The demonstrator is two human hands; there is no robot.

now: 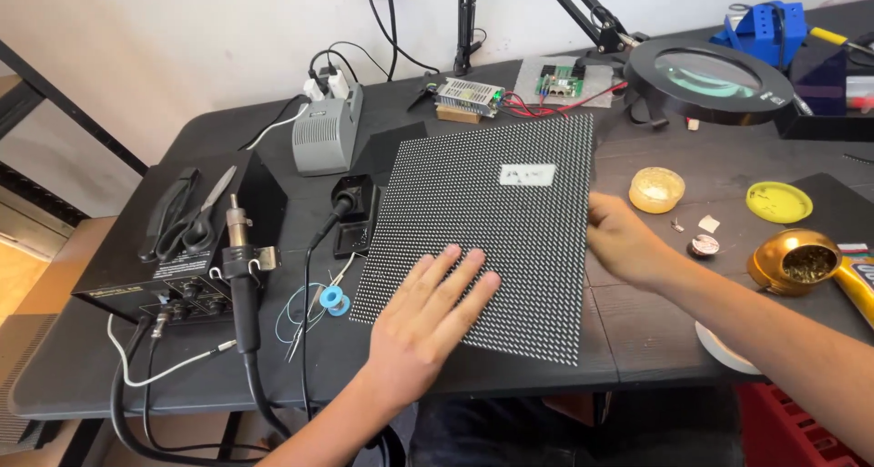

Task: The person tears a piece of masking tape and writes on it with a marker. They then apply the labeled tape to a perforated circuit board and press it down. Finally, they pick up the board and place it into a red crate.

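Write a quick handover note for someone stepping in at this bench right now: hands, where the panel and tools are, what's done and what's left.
Left hand: flat, palm down on the dotted black panel, near its front edge, holding nothing.
Right hand: open against the panel's right edge.
Panel lies flat, dotted face up, on the black table, a small white label near its far edge.
Hot-air handpiece is parked on its station at left; scissors lie on top.
Magnifier lamp is at far right.
Done: panel laid out. Left: no tool has been picked up.
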